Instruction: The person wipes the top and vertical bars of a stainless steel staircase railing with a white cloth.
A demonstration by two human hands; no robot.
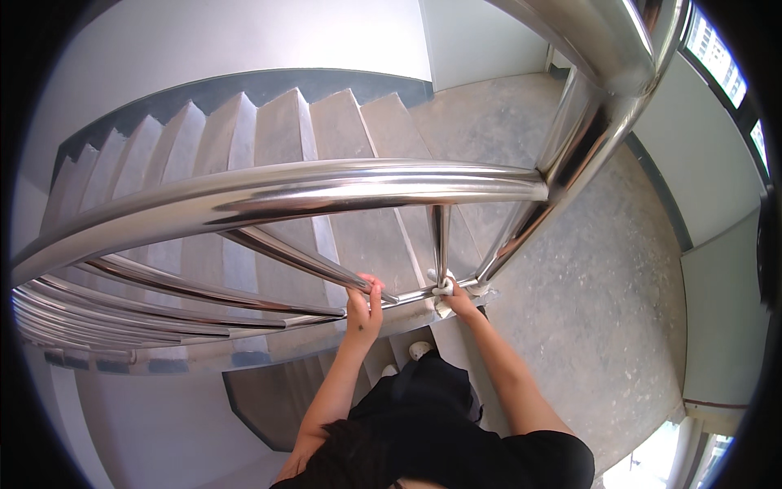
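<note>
My left hand (365, 305) grips a slanting stainless-steel baluster (299, 260) near its lower end, just above the bottom rail (421, 296). To its right, my right hand (457, 298) holds a white cloth (444, 287) wrapped about the foot of another steel baluster (439, 238). That baluster stands close to the thick corner post (519, 238). Over both hands runs the broad polished handrail (366, 183), joined to the post on the right. The cloth and the rail hide part of my right fingers.
Beyond the railing, concrete stairs (339, 134) run along a white wall (256, 36). A grey landing floor (586, 275) spreads to the right, with windows (718, 52) past it. Lower steps (391, 351) lie under my feet. More balusters (201, 284) fan out leftward.
</note>
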